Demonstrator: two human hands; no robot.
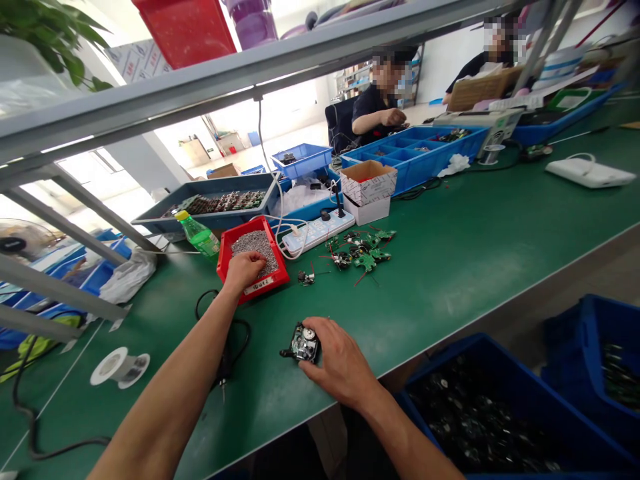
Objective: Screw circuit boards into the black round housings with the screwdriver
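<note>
My left hand (246, 269) is in the red bin (224, 261), its fingers pinched together at a heap of small silvery metal parts (257, 241). Whether a part is between the fingertips is too small to see. My right hand (339, 357) curls around the right side of a small black-framed mechanism (304, 344) with a round silvery wheel, thumb at its near edge. This mechanism lies on the green tabletop. A soldering iron (223, 373) with a black cord lies between my forearms. Beyond the right hand are a small wired part (306, 277) and several green circuit boards (369, 257).
A white power strip (320, 232) and a green bottle (199, 235) stand behind the red bin. A solder spool (120, 368) sits at left. Blue bins (480, 347) of parts lie below the table's right edge. Two people sit across the bench, under a grey shelf rail (210, 77).
</note>
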